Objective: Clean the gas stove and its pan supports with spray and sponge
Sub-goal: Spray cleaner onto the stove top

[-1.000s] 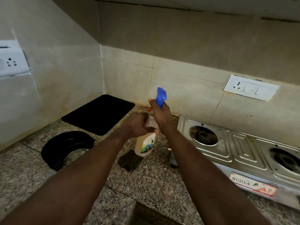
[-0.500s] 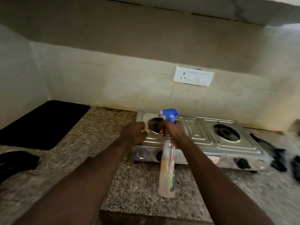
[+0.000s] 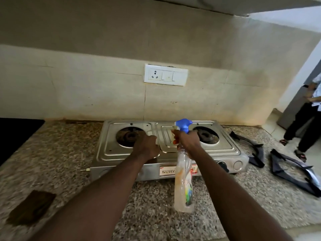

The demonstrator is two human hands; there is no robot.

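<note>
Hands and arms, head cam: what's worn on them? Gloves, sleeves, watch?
Nothing shows. The left forearm and right forearm are bare up to the frame edge, no sleeves in view. The left hand and right hand are ungloved; neither wrist carries a watch or band. Rings: fingers too hidden to tell.

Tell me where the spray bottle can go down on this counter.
Bare granite counter between the sponge and the gas stove; also in front of the stove, below the spray bottle. Crowded right of the stove: two pan supports lie there.
</note>
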